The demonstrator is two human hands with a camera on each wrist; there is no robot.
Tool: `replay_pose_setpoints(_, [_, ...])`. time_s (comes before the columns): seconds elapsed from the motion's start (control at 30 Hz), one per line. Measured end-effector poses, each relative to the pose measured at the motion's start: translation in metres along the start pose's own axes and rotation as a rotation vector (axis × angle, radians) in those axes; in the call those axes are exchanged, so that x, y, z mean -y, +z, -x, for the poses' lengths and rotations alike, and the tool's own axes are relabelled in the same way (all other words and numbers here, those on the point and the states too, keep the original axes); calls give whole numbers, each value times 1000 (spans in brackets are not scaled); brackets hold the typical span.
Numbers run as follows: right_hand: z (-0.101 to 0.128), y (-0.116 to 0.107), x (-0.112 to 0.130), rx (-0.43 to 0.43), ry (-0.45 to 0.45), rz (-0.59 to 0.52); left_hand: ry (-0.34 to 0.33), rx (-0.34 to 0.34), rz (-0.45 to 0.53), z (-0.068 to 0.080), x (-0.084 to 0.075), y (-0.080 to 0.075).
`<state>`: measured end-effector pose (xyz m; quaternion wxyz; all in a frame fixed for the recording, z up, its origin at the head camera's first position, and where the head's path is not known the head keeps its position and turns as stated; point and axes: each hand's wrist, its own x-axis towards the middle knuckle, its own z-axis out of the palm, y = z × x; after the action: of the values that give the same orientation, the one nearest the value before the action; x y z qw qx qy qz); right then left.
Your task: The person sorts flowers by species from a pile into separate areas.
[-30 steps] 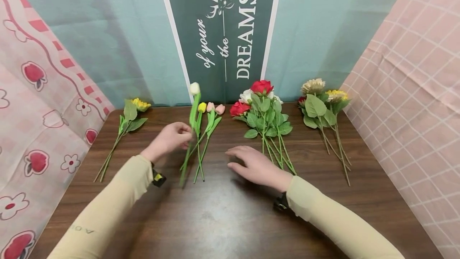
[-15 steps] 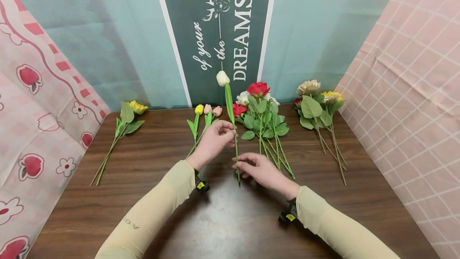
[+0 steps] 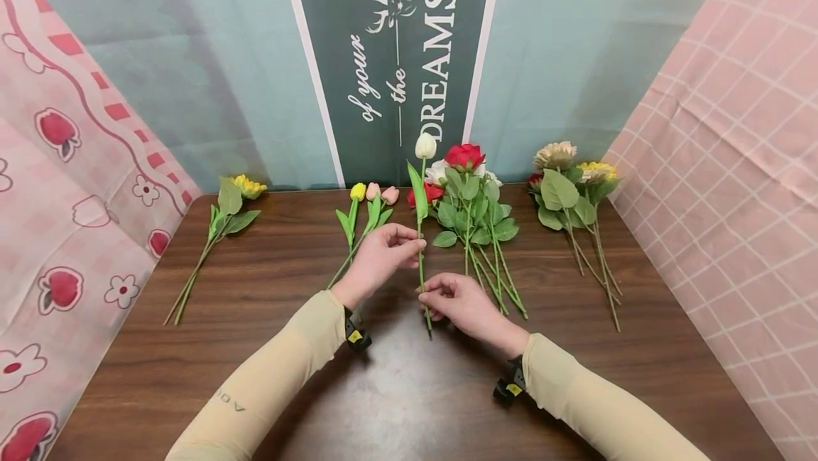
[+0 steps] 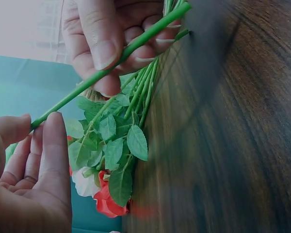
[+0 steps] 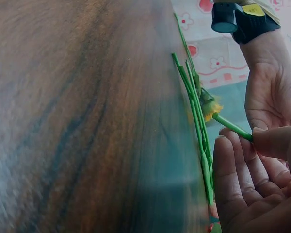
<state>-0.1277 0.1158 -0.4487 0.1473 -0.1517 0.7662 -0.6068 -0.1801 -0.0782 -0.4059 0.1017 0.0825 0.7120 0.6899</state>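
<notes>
A white tulip (image 3: 426, 146) with a long green stem (image 4: 82, 86) stands nearly upright over the middle of the table. My left hand (image 3: 385, 253) pinches the stem about halfway down, below the leaf. Lower on the same stem, my right hand (image 3: 465, 307) grips it between thumb and fingers, and the cut end (image 5: 216, 116) pokes out past them. Left of my hands lie a yellow tulip (image 3: 358, 192) and pink tulips (image 3: 390, 195), their stems partly hidden behind my left hand. Just right of the white tulip rests a bunch of red and white roses (image 3: 464, 157).
At the table's far left lies a sunflower (image 3: 247, 187) beside other green leaves. A group of beige and yellow flowers (image 3: 556, 155) lies far right. Curtains enclose the brown wooden table (image 3: 396, 404) at the back and both sides.
My left hand has carried the white tulip rightward from beside the other tulips. My right hand, loose and holding nothing a second ago, now grips the lower stem.
</notes>
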Motion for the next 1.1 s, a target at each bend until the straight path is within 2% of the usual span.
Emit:
replay_pose_setpoints(0.13, [-1,3,-1,-6,0,33,-18,-9,-13,-1,2,-5])
replay_pose_setpoints(0.23, [-2,3,1,-11,-13,101,-39,-33,-33,-4,5,-15])
replay_pose_setpoints(0.33, [-3,2,3,-23,-38,196,-59,-83,-58,-8,8,-35])
replay_pose_setpoints(0.5, [-4,-2,6,-64,-108,371,-122,-199,-87,-14,17,-77])
replay_pose_setpoints(0.57, [-5,-1,6,-71,-128,403,-157,-229,-96,-15,20,-92])
replay_pose_setpoints(0.67, [-5,1,4,-61,-134,414,-213,-233,-111,-15,23,-107])
replay_pose_setpoints(0.83, [-6,6,-1,-47,-118,418,-271,-196,-141,-15,27,-115])
replay_pose_setpoints(1.1, [-6,8,-3,-49,-122,416,-291,-159,-203,-17,32,-115])
